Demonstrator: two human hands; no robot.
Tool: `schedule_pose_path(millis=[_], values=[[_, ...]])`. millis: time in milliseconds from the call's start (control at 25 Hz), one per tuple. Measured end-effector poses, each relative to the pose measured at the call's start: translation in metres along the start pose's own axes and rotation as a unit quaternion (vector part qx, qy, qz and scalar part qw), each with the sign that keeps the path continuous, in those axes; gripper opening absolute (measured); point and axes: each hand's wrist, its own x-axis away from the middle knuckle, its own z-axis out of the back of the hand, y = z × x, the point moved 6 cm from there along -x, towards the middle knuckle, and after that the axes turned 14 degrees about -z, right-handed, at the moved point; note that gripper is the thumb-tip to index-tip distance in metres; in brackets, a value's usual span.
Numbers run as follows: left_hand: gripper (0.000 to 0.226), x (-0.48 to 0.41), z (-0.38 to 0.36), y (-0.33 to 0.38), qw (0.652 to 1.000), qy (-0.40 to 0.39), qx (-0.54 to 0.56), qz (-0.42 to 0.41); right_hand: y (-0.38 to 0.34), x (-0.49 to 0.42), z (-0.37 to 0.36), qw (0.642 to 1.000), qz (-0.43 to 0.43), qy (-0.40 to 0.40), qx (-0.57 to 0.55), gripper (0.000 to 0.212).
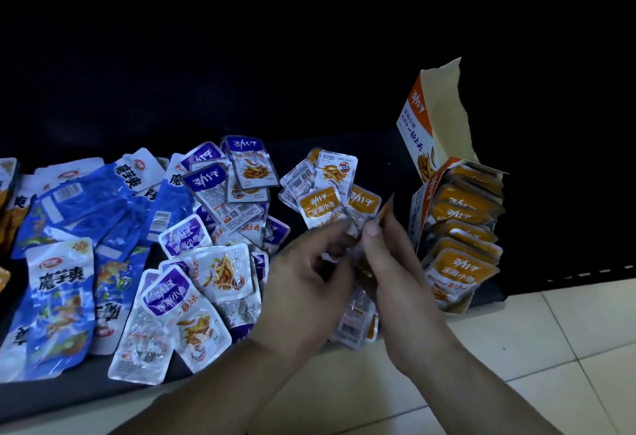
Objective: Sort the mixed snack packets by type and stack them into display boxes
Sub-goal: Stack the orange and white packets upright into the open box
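Observation:
Loose snack packets lie in groups on a dark shelf [344, 145]. Blue packets [62, 283] are at the left, purple packets [206, 228] in the middle, orange packets [323, 200] just beyond my hands. My left hand [306, 283] and my right hand [392, 262] meet over the orange pile and together grip a small bunch of orange packets [358, 310], whose lower ends hang below my fingers. To the right stands an orange display box [416, 124] with its torn lid flap up, holding a row of stacked orange packets [461, 245].
The shelf's front edge runs along the bottom left, with pale floor tiles [550, 348] below and to the right. Behind the packets the back of the shelf is dark. A few more orange packets [7, 207] peek in at the far left edge.

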Motion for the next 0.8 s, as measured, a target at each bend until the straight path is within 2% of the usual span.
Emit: schedule_pose_path(millis=[120,240,360,440,520,600,720,800], values=[[0.037,0.009,-0.001,0.028,0.995,-0.048,-0.021,-0.088,-0.017,0.014,-0.006,0.988,-0.058,-0.035,-0.142,0.033],[0.035,0.011,0.003,0.034,0.992,-0.061,0.0,-0.111,-0.02,0.031,-0.002,0.972,-0.112,-0.043,-0.204,0.04],[0.051,0.013,0.015,0.034,0.999,-0.018,0.004,-0.044,-0.02,0.047,0.004,0.971,-0.114,-0.056,-0.204,0.038],[0.052,0.017,0.012,0.031,0.995,-0.019,0.083,0.051,-0.018,0.055,0.005,0.968,-0.115,-0.058,-0.216,0.034],[0.033,0.023,0.003,0.028,0.976,-0.046,0.167,0.132,-0.016,0.058,0.008,0.968,-0.113,-0.06,-0.215,0.035],[0.012,0.023,0.007,0.022,0.977,-0.036,0.141,0.154,-0.017,0.059,0.013,0.978,-0.097,-0.036,-0.182,0.031],[0.011,0.012,0.026,0.021,0.995,0.05,0.036,0.077,-0.019,0.054,0.027,0.991,-0.045,0.044,-0.12,0.03],[0.005,0.009,0.013,0.036,1.0,0.017,0.008,-0.003,-0.015,0.052,0.022,0.984,-0.057,0.01,-0.168,0.03]])
